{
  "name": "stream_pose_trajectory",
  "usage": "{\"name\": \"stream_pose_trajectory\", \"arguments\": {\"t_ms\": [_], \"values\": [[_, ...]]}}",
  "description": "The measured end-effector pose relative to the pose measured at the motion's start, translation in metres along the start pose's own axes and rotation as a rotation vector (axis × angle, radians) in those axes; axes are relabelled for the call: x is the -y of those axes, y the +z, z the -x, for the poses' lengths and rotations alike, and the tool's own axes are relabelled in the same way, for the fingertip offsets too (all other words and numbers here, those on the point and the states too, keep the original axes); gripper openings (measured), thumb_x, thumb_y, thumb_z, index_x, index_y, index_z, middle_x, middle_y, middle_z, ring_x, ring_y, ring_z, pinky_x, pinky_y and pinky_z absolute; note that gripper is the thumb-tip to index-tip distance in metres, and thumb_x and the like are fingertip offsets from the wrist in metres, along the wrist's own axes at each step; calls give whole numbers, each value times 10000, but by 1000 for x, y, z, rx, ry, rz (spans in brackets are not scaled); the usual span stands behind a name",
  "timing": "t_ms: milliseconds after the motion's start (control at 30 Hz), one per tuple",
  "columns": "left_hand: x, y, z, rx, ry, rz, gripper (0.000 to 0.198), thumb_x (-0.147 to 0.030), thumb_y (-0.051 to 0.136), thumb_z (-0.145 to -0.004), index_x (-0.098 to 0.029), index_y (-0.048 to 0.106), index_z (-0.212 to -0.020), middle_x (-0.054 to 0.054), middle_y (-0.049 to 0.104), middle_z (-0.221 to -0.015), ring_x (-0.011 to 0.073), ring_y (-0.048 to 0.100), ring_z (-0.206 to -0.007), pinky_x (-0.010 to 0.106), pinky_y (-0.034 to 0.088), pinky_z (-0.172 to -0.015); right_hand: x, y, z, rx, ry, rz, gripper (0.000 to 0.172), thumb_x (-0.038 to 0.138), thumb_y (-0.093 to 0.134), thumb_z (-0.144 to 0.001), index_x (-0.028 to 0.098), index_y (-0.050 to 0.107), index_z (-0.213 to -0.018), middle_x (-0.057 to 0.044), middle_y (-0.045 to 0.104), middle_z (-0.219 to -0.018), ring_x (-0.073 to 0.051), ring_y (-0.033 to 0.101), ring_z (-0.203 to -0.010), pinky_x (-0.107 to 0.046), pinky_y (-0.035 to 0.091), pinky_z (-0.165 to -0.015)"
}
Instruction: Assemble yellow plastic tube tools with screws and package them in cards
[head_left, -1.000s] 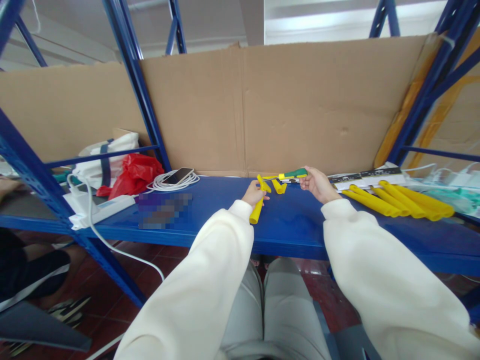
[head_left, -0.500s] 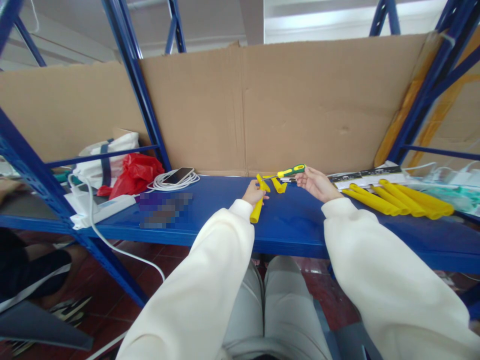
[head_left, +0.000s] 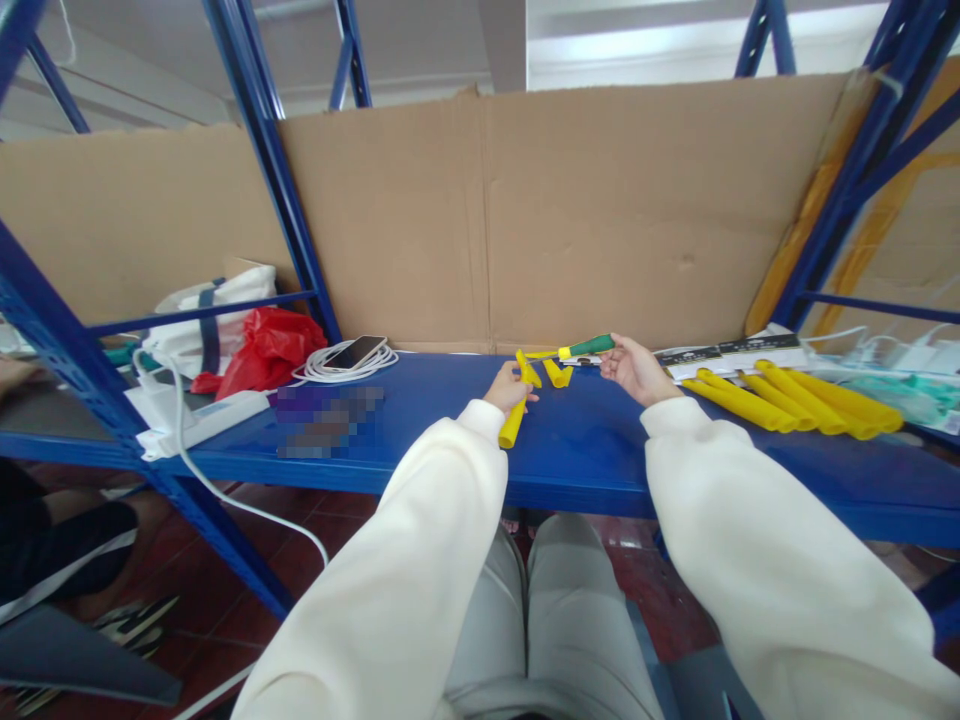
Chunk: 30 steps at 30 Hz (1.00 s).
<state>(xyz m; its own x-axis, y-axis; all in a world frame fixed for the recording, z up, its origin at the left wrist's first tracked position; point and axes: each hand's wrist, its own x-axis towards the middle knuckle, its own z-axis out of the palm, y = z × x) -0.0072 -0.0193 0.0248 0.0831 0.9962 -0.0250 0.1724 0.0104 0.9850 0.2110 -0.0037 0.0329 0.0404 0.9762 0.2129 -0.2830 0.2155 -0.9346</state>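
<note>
My left hand (head_left: 508,387) is closed around a yellow tube-like handle (head_left: 513,424) with a wider, angled head. A screwdriver (head_left: 587,347) with a green and yellow grip is held by its end in the fingertips of my right hand (head_left: 634,367). Its shaft points left at the head of the yellow handle; whether the tip touches a screw is too small to tell. Between my hands, a separate yellow angled piece (head_left: 557,374) lies on the blue shelf (head_left: 442,400). Behind it is a small white and dark item (head_left: 583,361), partly hidden.
Several yellow handles (head_left: 787,398) lie at the right, before black-and-white packaging (head_left: 731,352). At the left are a phone (head_left: 358,351) on a coiled white cable, a red bag (head_left: 270,347) and a white power strip (head_left: 202,420). Cardboard (head_left: 600,210) stands behind.
The screwdriver has turned about its length, so its grip now shows mostly green. My right hand's fingers have shifted slightly. My left hand and the yellow handle stay nearly in place.
</note>
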Motion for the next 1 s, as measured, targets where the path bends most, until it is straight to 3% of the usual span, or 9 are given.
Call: {"name": "stream_pose_trajectory", "arguments": {"t_ms": [233, 433, 667, 833, 1000], "values": [[0, 0, 0, -5, 1, -19, 481, 27, 567, -871, -191, 461, -1286, 92, 699, -1172, 108, 718, -679, 146, 422, -445, -2, -4, 2, 24, -110, 64, 260, 458, 719, -870, 217, 627, -906, 41, 558, -524, -107, 512, -437, -204, 391, -413], [1, 0, -2, -9, -3, -13, 467, 10, 596, -866, -195, 465, -1264, 100, 685, -1200, 113, 722, -674, 154, 427, -443, -2, -4, 1, 60, -100, 47, 241, 368, 685, -913, 219, 542, -787, -6, 681, -646, -113, 603, -530, -217, 492, -521], [0, 0, -2, -15, -5, -14, 460, -5, 604, -874, -191, 461, -1269, 107, 675, -1222, 115, 728, -682, 153, 422, -438, -1, -2, 1, 8, -75, 32, 299, 399, 764, -848, 214, 544, -765, 30, 600, -588, -92, 540, -476, -195, 449, -460], [-1, 0, 0, -6, -13, -18, 456, 2, 569, -893, -185, 445, -1290, 121, 673, -1247, 115, 730, -698, 148, 399, -421, -1, -1, 1, -45, -2, 25, 289, 392, 715, -882, 202, 550, -739, 21, 570, -536, -86, 493, -443, -188, 406, -414], [-1, 0, 0, 11, -9, -7, 460, -55, 605, -896, -193, 438, -1302, 128, 681, -1241, 139, 743, -739, 136, 388, -408, -2, -2, 3, 0, -92, 57, 299, 468, 761, -836, 216, 600, -821, 47, 540, -511, -94, 489, -427, -192, 369, -390]]}}
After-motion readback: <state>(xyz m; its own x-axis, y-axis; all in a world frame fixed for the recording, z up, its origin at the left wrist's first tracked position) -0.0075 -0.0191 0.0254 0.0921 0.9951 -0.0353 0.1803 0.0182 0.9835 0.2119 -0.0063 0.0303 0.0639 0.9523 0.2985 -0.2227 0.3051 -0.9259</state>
